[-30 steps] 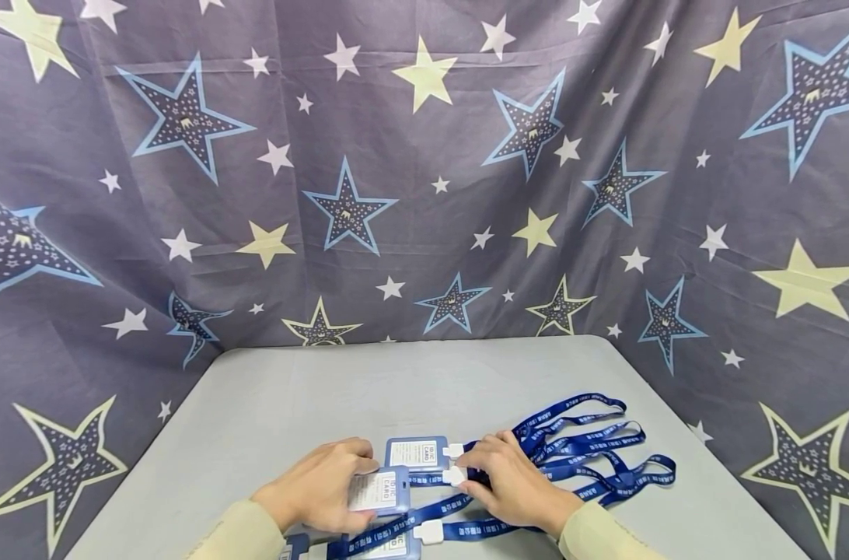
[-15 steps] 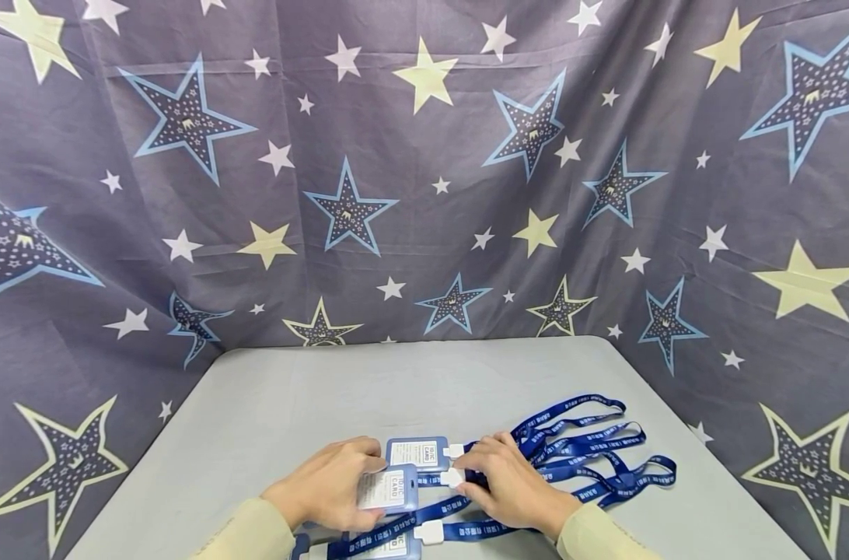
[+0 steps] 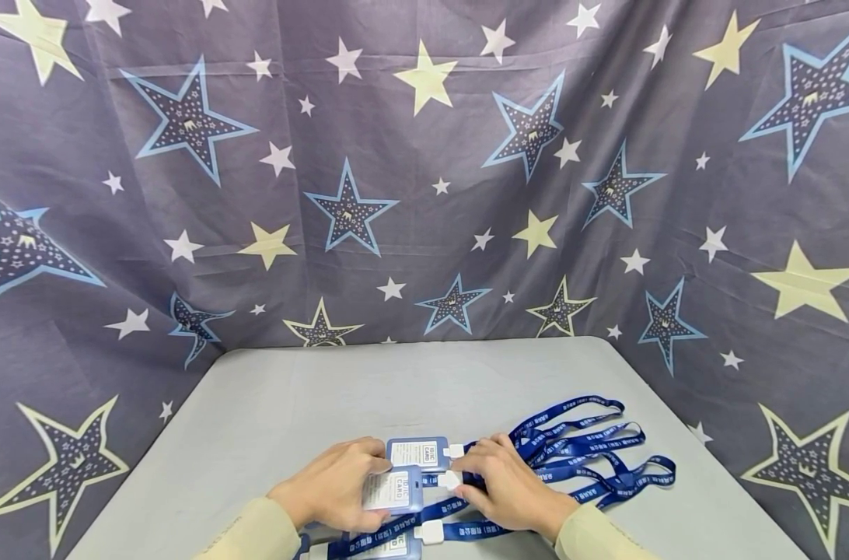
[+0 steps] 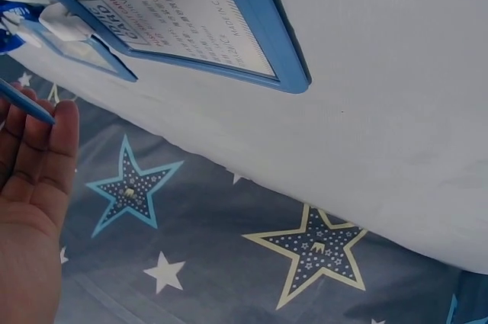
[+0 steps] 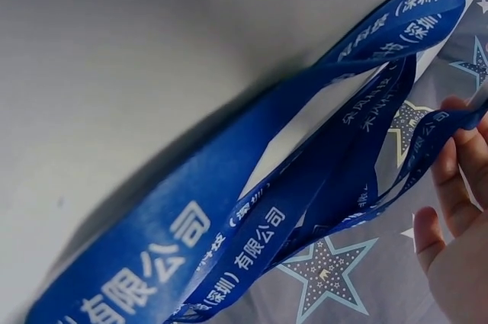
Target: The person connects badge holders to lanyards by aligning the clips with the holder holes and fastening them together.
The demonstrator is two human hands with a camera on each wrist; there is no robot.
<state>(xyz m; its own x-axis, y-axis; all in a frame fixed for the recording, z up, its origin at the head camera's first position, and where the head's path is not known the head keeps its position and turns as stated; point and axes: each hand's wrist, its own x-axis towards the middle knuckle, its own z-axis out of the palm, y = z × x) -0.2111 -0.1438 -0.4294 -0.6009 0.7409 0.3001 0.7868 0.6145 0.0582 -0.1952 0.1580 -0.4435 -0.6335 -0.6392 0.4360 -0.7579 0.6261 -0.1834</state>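
My left hand [image 3: 337, 486] grips a blue-framed ID card holder [image 3: 396, 490] by its edges, thumb on the near side and fingers on the far side. In the left wrist view only a blue edge [image 4: 24, 103] of it shows at the fingertips. Just right of the holder, my right hand [image 3: 511, 486] pinches a blue lanyard at its white clip [image 3: 448, 480]. The right wrist view shows this lanyard's strap [image 5: 438, 133] at the fingertips. A small gap separates the held holder's slotted end from the clip. The fingers partly hide the clip.
Another card holder [image 3: 416, 453] lies behind, joined to a white clip [image 3: 455, 451]. A third holder [image 3: 396, 547] lies in front, crossed by a strap, beside its clip [image 3: 431, 532]. Lanyard loops [image 3: 599, 443] spread to the right on the grey table [image 3: 312, 397]. A starry curtain [image 3: 424, 194] surrounds the table.
My left hand has moved a little to the right with the card holder, closer to the white clip. My right hand has stayed almost still.
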